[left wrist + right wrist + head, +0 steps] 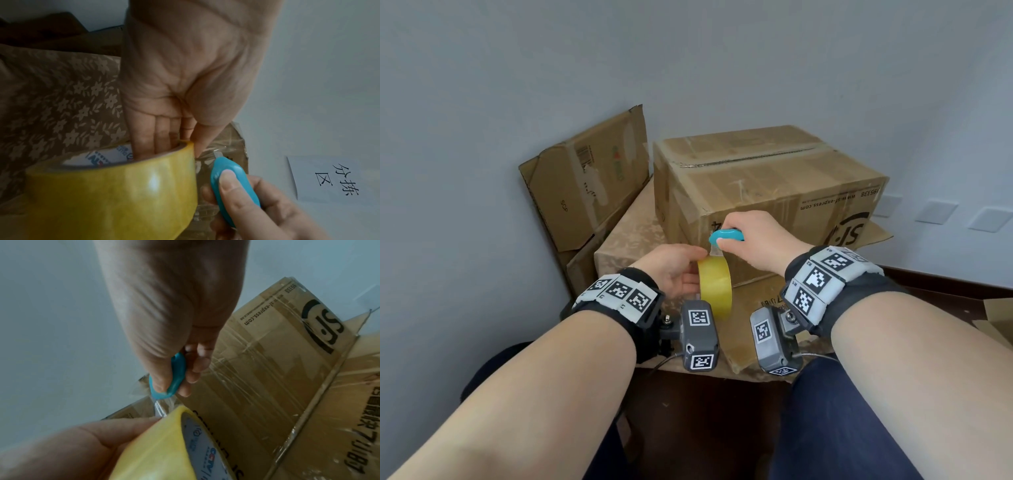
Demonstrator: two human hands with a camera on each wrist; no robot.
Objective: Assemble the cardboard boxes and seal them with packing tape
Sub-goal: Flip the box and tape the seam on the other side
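Observation:
A closed cardboard box (pixel 763 178) (pixel 277 369) printed with "SF" stands on the table, its top seam taped. My left hand (pixel 674 270) (pixel 174 97) holds a yellow roll of packing tape (pixel 716 286) (pixel 115 194) (pixel 164 447) on edge, fingers inside the core and thumb on the outside. A clear strip of tape runs from the roll up to the box's near corner. My right hand (pixel 753 236) (pixel 174 353) grips a small blue cutter (pixel 726 235) (pixel 232 180) (pixel 170 381), whose short blade touches that stretched strip just above the roll.
A flattened cardboard box (pixel 589 178) leans against the wall at the back left. A flowered cloth (pixel 626 240) (pixel 51 100) covers the table, and a flat sheet of cardboard (pixel 756 308) lies under the box. A white paper with characters (pixel 337 178) hangs on the wall.

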